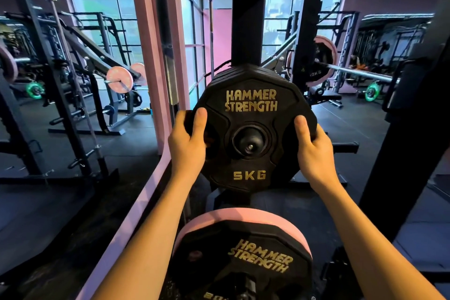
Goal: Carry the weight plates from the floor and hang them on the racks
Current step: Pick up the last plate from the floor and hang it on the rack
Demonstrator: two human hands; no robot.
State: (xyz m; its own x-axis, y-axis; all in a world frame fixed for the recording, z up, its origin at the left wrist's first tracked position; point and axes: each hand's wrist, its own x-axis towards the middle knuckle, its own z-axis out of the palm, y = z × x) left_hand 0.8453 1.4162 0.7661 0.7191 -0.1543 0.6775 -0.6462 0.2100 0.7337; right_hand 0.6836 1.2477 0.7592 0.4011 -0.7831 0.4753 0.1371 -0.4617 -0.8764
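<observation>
Black upright steel rack post [247,31], round-capped peg [250,142] jutting toward camera. Black twelve-sided rubber 5KG plate [250,101] threaded on peg, more black plates stacked behind. Lower down, black plate [243,260] against thick pink disc [241,217]. Dark rubber floor [316,207] beneath.

Far left of the hands, a pink-plated loaded barbell [119,79]; far right, a second barbell [350,71]; beyond, tall windows [104,24] and dark rubber floor [136,148].

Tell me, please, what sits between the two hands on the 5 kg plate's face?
In the head view, between left hand and right hand, the 5 kg plate shows its centre hole with the rack peg through it.
</observation>
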